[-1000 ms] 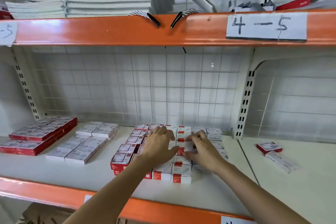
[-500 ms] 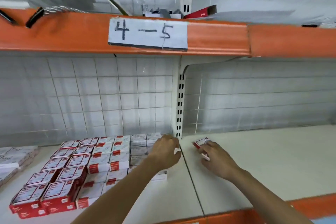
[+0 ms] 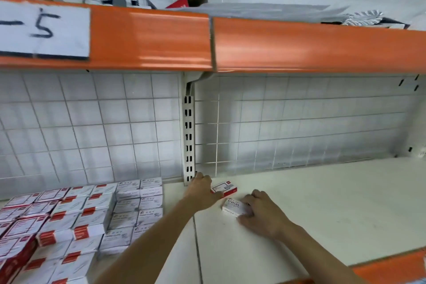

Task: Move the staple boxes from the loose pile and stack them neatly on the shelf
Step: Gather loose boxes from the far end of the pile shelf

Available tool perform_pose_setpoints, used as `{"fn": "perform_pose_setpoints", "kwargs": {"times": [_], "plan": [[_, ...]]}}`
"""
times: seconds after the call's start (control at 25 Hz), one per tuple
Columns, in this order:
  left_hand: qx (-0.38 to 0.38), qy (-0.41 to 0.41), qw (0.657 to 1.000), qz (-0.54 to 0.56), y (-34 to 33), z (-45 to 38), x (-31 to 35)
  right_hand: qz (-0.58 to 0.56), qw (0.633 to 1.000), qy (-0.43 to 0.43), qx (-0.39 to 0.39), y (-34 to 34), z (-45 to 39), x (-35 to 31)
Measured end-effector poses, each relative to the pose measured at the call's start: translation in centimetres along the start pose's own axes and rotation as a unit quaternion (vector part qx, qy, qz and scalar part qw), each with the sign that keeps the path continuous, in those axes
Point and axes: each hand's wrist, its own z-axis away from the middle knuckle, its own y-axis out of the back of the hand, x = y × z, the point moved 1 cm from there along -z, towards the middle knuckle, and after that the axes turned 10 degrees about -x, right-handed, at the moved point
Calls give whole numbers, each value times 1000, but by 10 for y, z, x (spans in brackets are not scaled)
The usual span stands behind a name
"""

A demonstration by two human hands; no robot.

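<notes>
Your left hand (image 3: 201, 191) rests on the red-and-white staple box (image 3: 224, 188), fingers curled over its near-left edge; it looks like a grip, taken low and from the side so the box can be lifted flat. Your right hand (image 3: 260, 212) is curled round the white staple box (image 3: 234, 207), thumb at the front and fingers over the far side, with the printed top left showing. That box lies just at 4 o'clock of the red one, close beside it, and I cannot tell whether they touch.

Both boxes lie flat on the right-hand bay of the shelf (image 3: 322, 203), just at 3 o'clock of the slotted upright (image 3: 188, 136), and they appear to be all that is left of the loose pile. They sit skewed to the shelf edge, which is likely why you take one in each hand rather than sweeping them together.

The stacked boxes (image 3: 96, 214) stand at 9 o'clock of your left hand, beyond the seam between bays, in tidy rows with labels facing up and red ends toward you. That ordering suggests where these two belong: carried toward 9 o'clock and set square on or against the rows, same face up.

The orange beam (image 3: 299, 46) overhead carries a paper label (image 3: 43, 30).
</notes>
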Motion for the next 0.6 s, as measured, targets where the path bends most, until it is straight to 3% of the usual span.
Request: {"fn": "perform_pose_setpoints", "kwargs": {"times": [0.2, 0.32, 0.44, 0.6], "plan": [[19, 1, 999, -28, -13, -8, 16, -19, 999, 28, 33, 12, 14, 35], [54, -43, 997, -36, -7, 1, 15, -28, 997, 40, 58, 13, 11, 43], [85, -86, 992, -31, 12, 19, 2, -62, 992, 72, 86, 12, -1, 35], [131, -77, 988, -4, 40, 52, -33, -87, 982, 126, 109, 11, -21, -3]]}}
